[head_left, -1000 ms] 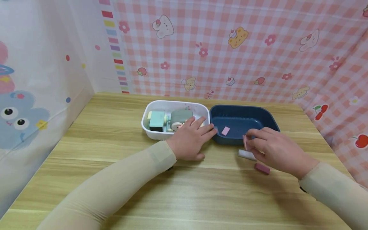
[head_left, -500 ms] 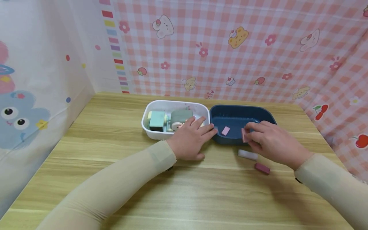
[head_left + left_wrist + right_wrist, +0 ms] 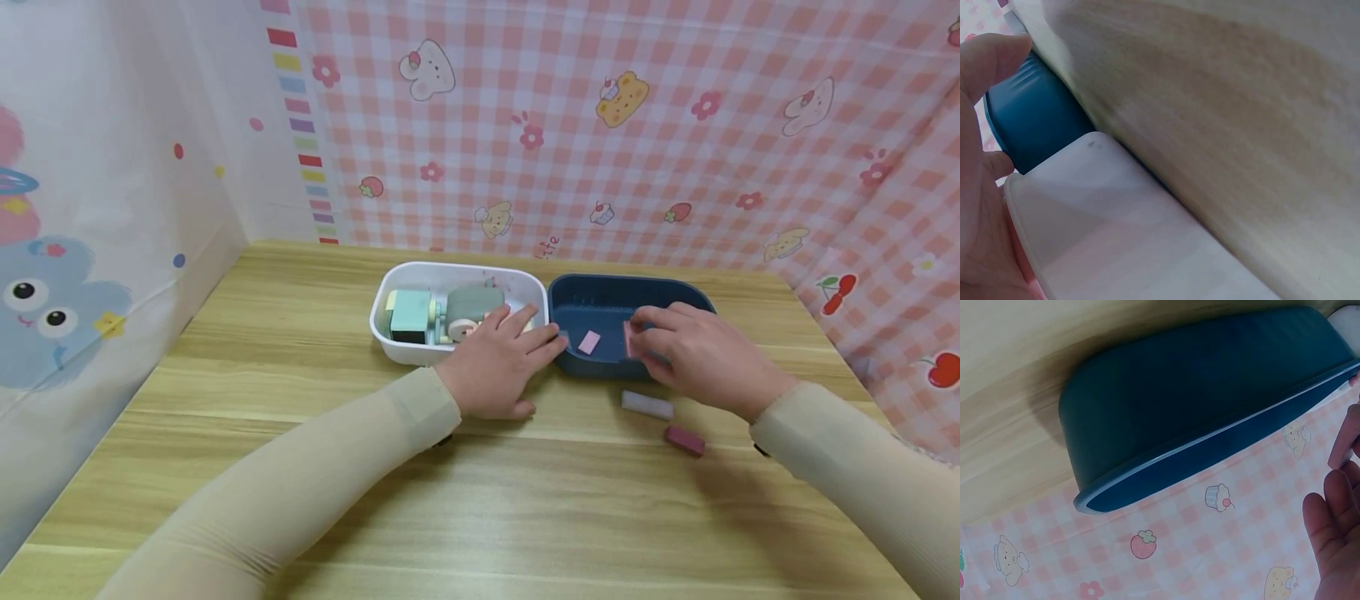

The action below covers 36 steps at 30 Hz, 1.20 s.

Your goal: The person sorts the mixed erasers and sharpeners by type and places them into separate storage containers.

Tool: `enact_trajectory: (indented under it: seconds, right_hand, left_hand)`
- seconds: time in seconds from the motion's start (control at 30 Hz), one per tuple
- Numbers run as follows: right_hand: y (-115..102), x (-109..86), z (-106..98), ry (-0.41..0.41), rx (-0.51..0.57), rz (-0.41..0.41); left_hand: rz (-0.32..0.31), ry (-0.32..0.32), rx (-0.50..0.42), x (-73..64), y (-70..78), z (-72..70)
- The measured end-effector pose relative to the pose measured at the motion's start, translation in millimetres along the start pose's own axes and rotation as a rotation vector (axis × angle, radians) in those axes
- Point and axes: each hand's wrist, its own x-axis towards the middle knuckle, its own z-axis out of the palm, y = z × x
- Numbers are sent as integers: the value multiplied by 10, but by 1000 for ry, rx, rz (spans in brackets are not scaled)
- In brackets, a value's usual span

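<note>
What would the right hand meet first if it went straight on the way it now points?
Holding a pink block, the right hand would probably meet the left end of the dark blue bin, next to the white bin. The hand's height is hard to judge, so it might pass over.

We've room across the near wooden tabletop (image 3: 480, 517), but the grey block (image 3: 647, 405) and maroon block (image 3: 685, 441) obstruct low passage to the navy bin (image 3: 596, 365)!

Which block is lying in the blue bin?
The light pink block in the left part of the blue bin. The other pink block is pinched in the right hand; the whitish block and dark rose block lie on the table.
</note>
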Motion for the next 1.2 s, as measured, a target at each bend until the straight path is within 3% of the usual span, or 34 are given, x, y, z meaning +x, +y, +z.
enact_trajectory:
  seconds: [0.2, 0.67, 1.2]
  right_hand:
    - [41, 61, 49, 42, -12, -25]
    - [95, 154, 90, -31, -33, 5]
    - [163, 248, 160, -61, -40, 10]
  left_hand:
    - [-4, -2, -1, 5, -3, 5]
    - [-5, -10, 3, -8, 9, -12]
    - [-3, -3, 5, -3, 10, -4]
